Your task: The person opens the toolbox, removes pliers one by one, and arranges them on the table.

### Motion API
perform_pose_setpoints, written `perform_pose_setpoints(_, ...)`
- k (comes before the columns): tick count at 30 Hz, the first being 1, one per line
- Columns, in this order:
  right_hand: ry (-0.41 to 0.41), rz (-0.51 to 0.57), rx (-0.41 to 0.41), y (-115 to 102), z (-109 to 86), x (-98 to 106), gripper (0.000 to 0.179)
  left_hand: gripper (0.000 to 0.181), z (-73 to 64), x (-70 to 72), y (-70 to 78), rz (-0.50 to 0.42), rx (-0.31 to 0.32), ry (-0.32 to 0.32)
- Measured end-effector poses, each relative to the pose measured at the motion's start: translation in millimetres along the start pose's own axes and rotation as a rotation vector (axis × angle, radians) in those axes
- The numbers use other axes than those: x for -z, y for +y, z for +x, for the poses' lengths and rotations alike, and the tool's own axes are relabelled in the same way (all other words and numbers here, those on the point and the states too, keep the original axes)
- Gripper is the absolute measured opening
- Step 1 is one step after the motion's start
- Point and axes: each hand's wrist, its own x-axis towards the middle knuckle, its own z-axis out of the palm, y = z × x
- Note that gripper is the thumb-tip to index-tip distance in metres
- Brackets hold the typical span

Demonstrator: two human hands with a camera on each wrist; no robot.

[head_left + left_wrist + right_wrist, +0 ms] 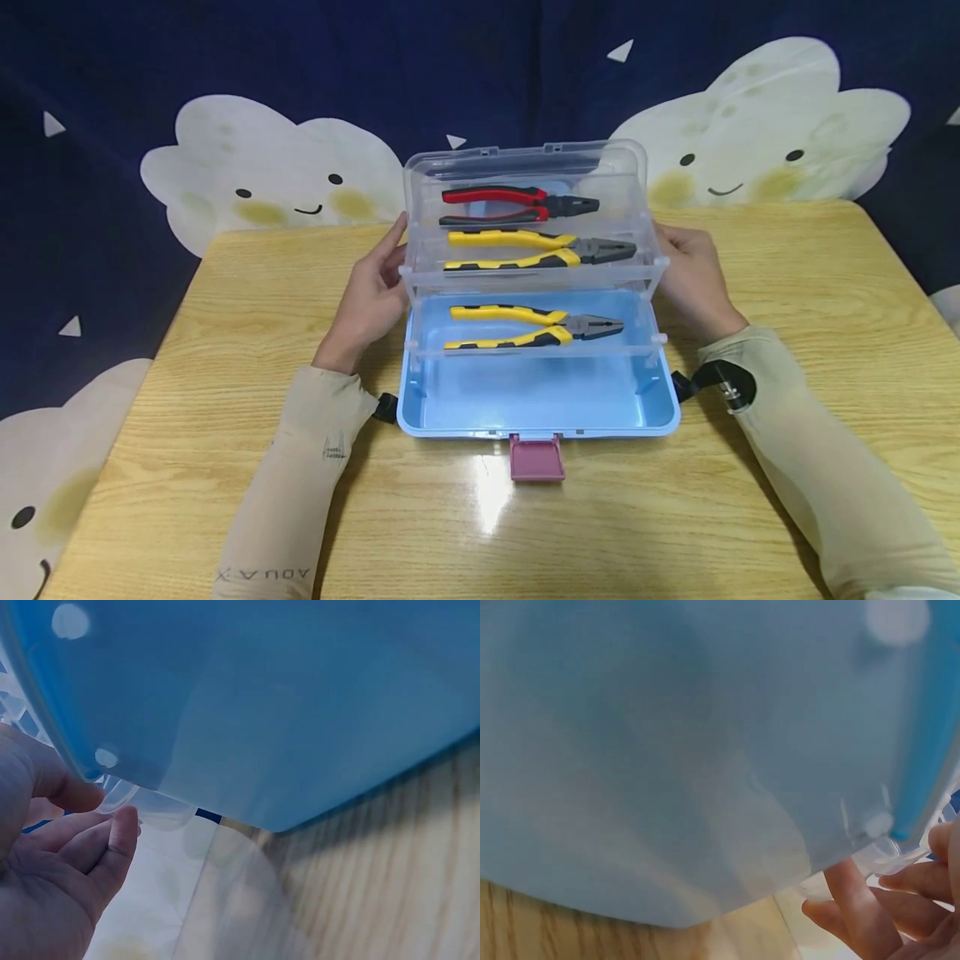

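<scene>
A blue toolbox [532,404] stands on the table with its clear lid [525,158] raised and two clear trays spread out in steps. Red-and-black pliers [536,196] and yellow-and-black pliers [566,242] lie in the upper tray. Another pair of yellow-and-black pliers [558,317] lies in the lower one. My left hand [371,296] is at the box's left rear, its thumb and fingers [120,840] curled about the clear lid's edge. On the opposite side, my right hand [693,279] holds the lid with bent fingers [855,900], partly hidden behind it.
A pink latch [537,460] hangs down at the toolbox's front. The wooden table [247,333] extends to both sides. Behind it hangs a dark blue cloth [337,58] printed with smiling clouds. Black straps [386,408] sit at my wrists.
</scene>
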Motion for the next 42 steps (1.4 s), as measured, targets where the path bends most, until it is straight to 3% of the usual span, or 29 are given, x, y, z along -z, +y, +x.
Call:
perform_pose_setpoints(8, -0.007, -0.041, 0.007, 1.2, -0.6, -1.4, 0.061, 0.075, 0.7, -0.7, -1.2, 0.011, 0.019, -0.009)
perform_pose_setpoints(21, -0.029, -0.054, 0.012, 2.8, -0.7, -2.0, 0.039, 0.079, 1.7, -2.0, -2.5, 0.015, 0.056, -0.017)
perform_pose_setpoints(29, -0.065, -0.120, 0.000, 2.4, -2.6, 0.4, 0.042, 0.075, 0.1, -2.5, -2.4, 0.026, 0.089, -0.028)
perform_pose_setpoints(42, -0.107, -0.233, 0.065, 3.9, -0.1, 2.0, 0.043, 0.070, 0.3, -4.0, -4.7, 0.048, 0.104, -0.031)
